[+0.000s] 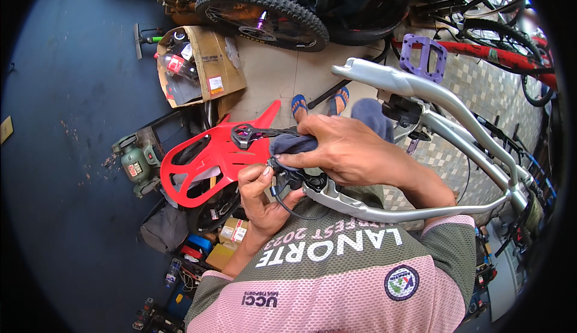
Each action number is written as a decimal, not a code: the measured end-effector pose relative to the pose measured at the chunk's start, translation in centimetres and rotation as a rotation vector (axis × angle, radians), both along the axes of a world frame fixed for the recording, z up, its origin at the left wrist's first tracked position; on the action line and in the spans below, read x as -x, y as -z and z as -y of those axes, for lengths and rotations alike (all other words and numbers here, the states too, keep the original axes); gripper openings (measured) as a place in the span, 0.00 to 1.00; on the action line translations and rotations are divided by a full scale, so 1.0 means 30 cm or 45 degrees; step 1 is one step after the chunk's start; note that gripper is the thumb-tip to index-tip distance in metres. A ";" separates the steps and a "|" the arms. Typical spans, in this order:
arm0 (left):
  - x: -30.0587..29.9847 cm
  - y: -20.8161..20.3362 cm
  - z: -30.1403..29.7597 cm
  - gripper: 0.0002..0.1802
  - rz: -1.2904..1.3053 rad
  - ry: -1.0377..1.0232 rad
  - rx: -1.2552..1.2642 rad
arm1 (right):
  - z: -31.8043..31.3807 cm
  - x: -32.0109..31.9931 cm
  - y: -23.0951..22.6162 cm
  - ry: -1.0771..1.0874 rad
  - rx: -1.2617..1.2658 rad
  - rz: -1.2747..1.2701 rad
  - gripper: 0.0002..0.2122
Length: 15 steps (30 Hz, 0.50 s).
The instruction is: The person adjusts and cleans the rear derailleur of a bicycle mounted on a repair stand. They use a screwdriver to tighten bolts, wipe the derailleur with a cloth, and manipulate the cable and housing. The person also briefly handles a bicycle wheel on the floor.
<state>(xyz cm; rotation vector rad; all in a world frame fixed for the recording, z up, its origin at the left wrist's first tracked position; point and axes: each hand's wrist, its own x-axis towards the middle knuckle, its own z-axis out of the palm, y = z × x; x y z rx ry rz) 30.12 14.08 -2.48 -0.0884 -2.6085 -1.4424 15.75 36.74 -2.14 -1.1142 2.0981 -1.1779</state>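
A silver bicycle frame (390, 214) stretches from the middle of the view to the right, close to my body. At its left end is a black rear derailleur (287, 180), with its cage and pulley wheel (243, 135) reaching left. My right hand (339, 149) grips a dark blue cloth (291, 145) and presses it against the derailleur's cage. Below it, my left hand (261, 198) pinches the derailleur body between thumb and fingers. A thin black cable (299, 216) loops under the derailleur. The fingers and cloth partly hide the cage.
A red plastic chair (174, 177) stands behind my left hand. Beyond it are a cardboard box (225, 71) of bottles and a green bench grinder (135, 166). A bicycle wheel (262, 19) lies at the top; a purple pedal (423, 58) shows beside the frame.
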 end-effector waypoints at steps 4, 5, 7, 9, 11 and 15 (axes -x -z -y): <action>-0.013 0.021 0.017 0.45 0.004 0.058 -0.019 | 0.032 0.032 0.009 -0.075 -0.009 -0.172 0.23; -0.012 0.021 0.019 0.45 0.013 0.072 -0.024 | 0.038 0.037 0.014 -0.096 0.000 -0.191 0.23; -0.007 0.001 0.002 0.43 -0.003 0.038 -0.002 | 0.034 0.037 0.017 -0.095 0.042 -0.157 0.24; -0.006 -0.010 -0.008 0.42 0.021 0.028 0.007 | 0.008 0.040 0.025 -0.113 0.106 -0.037 0.26; -0.011 0.001 -0.008 0.43 0.040 0.018 -0.092 | -0.029 0.035 0.027 -0.124 0.101 0.041 0.29; 0.000 0.013 0.002 0.44 0.069 0.003 -0.187 | -0.056 0.046 0.020 0.026 0.222 0.209 0.27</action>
